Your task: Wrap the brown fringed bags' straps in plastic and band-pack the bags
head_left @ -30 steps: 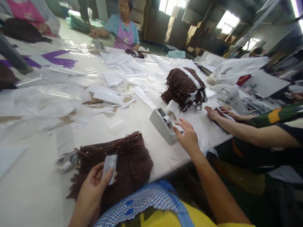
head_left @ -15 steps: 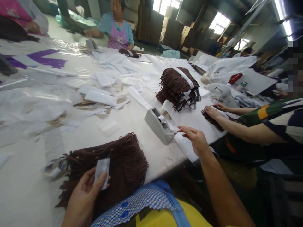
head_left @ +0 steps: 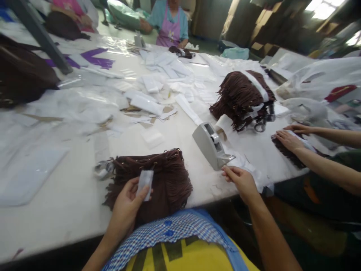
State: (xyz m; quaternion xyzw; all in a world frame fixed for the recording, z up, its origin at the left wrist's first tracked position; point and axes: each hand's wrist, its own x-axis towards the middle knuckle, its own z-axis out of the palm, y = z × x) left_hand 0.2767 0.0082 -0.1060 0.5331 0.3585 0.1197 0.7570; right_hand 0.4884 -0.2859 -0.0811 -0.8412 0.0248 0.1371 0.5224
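My left hand [head_left: 126, 201] pinches a small white paper strip [head_left: 144, 180] between thumb and fingers, held over a pile of brown fringed cords [head_left: 158, 177] at the table's near edge. My right hand [head_left: 239, 180] is closed in a pinch just below the cutter end of a grey tape dispenser [head_left: 210, 145], apparently on the tape end, though the tape itself is too thin to make out. A metal clasp [head_left: 101, 169] sticks out on the pile's left.
A second brown fringe bundle [head_left: 242, 98] wrapped in white bands stands further back right. A co-worker's hands [head_left: 287, 139] rest on brown fringe at the right edge. White paper pieces [head_left: 158, 86] and plastic sheets litter the white table [head_left: 56, 188]. Another person [head_left: 170, 26] works at the far end.
My right hand has come back from the dispenser's side to its cutter end and closed into a pinch. My left hand keeps hold of the white strip. The view has swung left.
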